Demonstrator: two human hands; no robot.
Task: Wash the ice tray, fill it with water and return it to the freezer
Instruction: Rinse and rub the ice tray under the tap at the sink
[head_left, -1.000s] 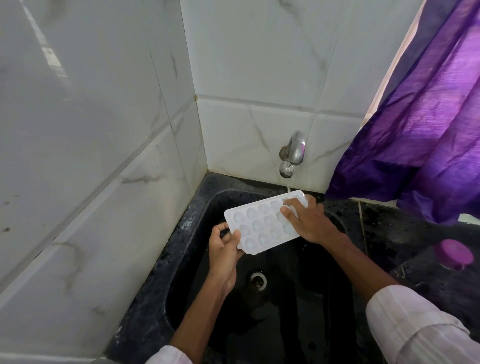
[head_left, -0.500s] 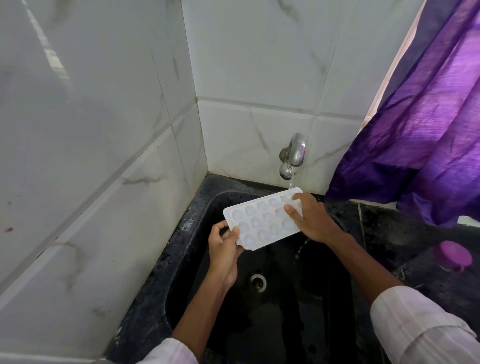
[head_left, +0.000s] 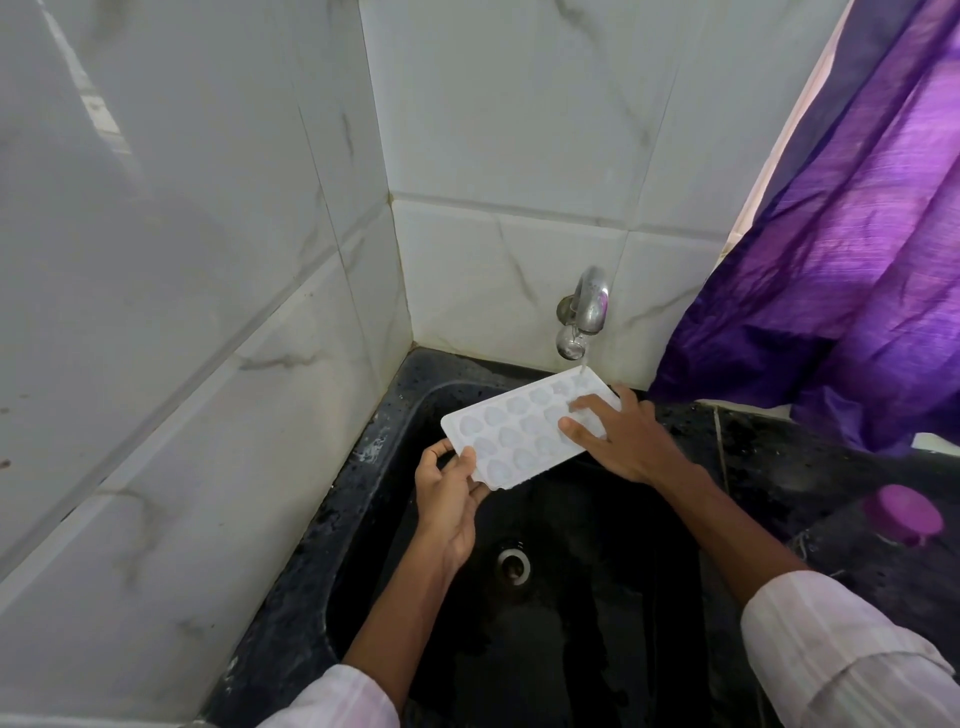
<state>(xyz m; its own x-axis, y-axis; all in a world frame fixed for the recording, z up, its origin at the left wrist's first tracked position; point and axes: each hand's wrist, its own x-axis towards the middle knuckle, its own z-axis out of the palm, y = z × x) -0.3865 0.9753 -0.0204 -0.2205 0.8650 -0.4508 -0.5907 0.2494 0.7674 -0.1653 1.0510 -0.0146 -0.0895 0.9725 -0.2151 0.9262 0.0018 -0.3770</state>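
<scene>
the left hand (head_left: 452, 499) grasped the near left short end of the ice tray (head_left: 519, 436), thumb on the upper face and fingers curled beneath the edge. the right hand (head_left: 628, 439) lay over the far right end of the tray, with the thumb and forefinger extended across the cavity side. whether its remaining fingers wrapped under the tray could not be determined, so its grip cannot be told.

the tray was white, cavities facing up, and was held above the sink (head_left: 363, 493), clear of the basin floor. its far right end was raised toward the tap (head_left: 587, 306). a thin stream of water (head_left: 583, 366) fell from the spout onto the far right corner of the tray, just beside the right hand.

the sink was black and wet, with a round metal drain (head_left: 514, 564) below the tray. both forearms reached in from the lower edge, each ending in a pale rolled sleeve (head_left: 841, 649).

the tap was mounted on a white marbled tile wall (head_left: 156, 312) at a corner. to the right, a purple curtain (head_left: 857, 260) hung over the dark surface (head_left: 779, 457), and a purple cap (head_left: 906, 514) stood on that surface, well apart from the tray.
</scene>
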